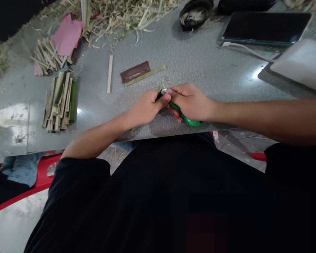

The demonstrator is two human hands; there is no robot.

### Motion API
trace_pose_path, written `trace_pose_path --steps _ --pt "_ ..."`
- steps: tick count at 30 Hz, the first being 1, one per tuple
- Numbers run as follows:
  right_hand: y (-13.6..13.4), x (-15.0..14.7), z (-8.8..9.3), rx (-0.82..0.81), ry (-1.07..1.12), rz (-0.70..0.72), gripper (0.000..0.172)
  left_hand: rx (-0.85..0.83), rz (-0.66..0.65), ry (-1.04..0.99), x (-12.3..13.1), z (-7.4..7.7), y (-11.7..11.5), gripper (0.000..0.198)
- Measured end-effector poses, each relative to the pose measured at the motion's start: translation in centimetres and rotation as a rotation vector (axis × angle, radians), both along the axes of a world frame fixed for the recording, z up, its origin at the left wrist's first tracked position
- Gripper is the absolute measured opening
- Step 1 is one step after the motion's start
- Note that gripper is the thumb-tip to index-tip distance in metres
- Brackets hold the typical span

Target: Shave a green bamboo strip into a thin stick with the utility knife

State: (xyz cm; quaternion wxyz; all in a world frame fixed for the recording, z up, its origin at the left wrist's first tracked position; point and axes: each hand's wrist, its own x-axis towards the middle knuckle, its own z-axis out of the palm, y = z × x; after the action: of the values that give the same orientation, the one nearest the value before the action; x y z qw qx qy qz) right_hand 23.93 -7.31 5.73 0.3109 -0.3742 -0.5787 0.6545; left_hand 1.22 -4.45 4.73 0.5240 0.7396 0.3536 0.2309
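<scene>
My right hand (195,102) is closed around a green-handled knife (191,121). Its short silver tip (164,90) points up and left by my left thumb. My left hand (147,107) pinches a thin strip; a greenish end that looks like bamboo (135,129) shows below the palm, while the rest is mostly hidden by the fingers. Both hands meet close to the near table edge. Just beyond them lie a brown rectangular piece (135,72) and a narrow bamboo strip (145,75) against it. Another pale strip (110,74) lies farther left.
A stack of bamboo strips (59,103) lies left, with a second pile (46,58) behind it under pink paper (67,34). Shavings (126,14) cover the back. A black bowl (195,15), a phone (265,28), and a white device with cable (302,65) are at right.
</scene>
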Motion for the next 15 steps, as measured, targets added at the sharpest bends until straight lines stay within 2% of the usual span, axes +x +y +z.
trace_pose_path --steps 4,10,15 --pt "0.4 0.1 0.2 -0.054 0.013 0.030 0.072 -0.042 0.013 -0.046 0.1 -0.1 0.0 0.089" --pt "1.4 0.5 1.0 -0.146 0.036 0.216 0.072 -0.118 -0.018 -0.078 -0.2 -0.5 0.3 0.093" --pt "1.4 0.6 1.6 -0.196 0.017 0.186 0.067 -0.064 0.000 -0.053 -0.4 -1.2 0.3 0.096"
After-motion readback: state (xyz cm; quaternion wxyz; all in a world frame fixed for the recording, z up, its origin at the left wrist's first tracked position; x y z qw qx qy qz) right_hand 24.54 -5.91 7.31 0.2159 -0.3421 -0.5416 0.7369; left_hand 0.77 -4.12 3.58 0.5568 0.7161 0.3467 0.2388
